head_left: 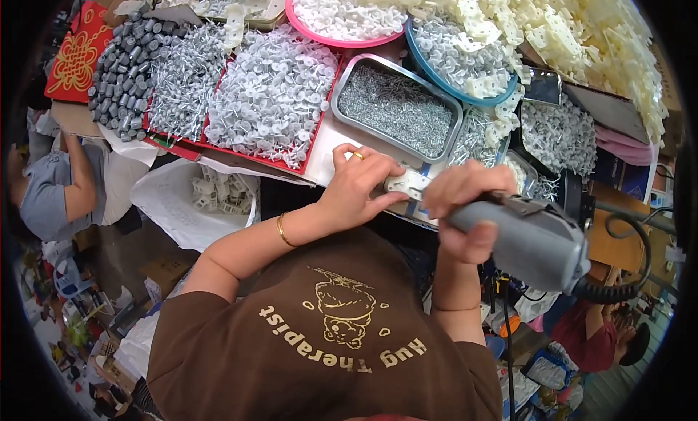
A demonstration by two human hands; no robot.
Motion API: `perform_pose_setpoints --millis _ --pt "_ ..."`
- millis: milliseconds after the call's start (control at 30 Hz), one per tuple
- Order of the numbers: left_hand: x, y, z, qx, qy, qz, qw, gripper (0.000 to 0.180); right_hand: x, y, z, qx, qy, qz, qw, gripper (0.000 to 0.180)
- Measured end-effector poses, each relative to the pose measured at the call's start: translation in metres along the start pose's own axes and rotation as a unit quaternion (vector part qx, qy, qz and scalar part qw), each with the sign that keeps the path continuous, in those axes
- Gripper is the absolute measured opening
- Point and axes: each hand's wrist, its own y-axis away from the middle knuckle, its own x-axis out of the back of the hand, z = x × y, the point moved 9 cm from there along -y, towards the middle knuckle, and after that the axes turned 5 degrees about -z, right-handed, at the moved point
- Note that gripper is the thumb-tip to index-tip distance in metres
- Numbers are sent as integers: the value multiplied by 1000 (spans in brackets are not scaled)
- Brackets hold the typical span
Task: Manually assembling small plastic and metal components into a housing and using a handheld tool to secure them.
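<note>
Between the thumb and fingers of my left hand (355,182) is a small white plastic part (408,184), held near the table's front edge. My right hand (462,195) is wrapped round a grey corded electric screwdriver (520,239). The tool lies nearly level, its front end pointing left toward the white part. My right fingers, slightly blurred, hide its tip, so I cannot tell whether it touches the part. Just beyond my hands stands a metal tray (396,101) of small screws.
A red tray (309,148) holds white round-headed pieces and screws, beside grey cylinders (123,75). Behind are a pink basin (298,14), a blue basin (422,65) and heaped cream plastic parts (574,35). A white bag (171,206) hangs at the left; a coiled cable (625,290) trails right.
</note>
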Motion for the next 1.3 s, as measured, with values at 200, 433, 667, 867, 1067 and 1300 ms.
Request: perform_pose_setpoints --millis 200,433,667,867,1067,1300 --pt "-1 -3 5 -6 10 -16 1000 40 18 16 18 -33 41 -65 996 47" --pt "-3 -7 11 -79 -42 -29 996 53 47 6 -11 36 37 94 994 45" --pt "33 -1 27 -72 58 28 995 47 290 -24 -30 30 266 504 821 70" --pt "126 22 -35 138 116 -113 977 42 444 -5 60 -173 55 358 916 47" --pt "231 113 -105 321 -64 -227 917 35 376 56 3 -242 346 289 859 45" --pt "244 97 -84 250 301 -29 920 36 324 104 -23 -301 458 357 757 31"
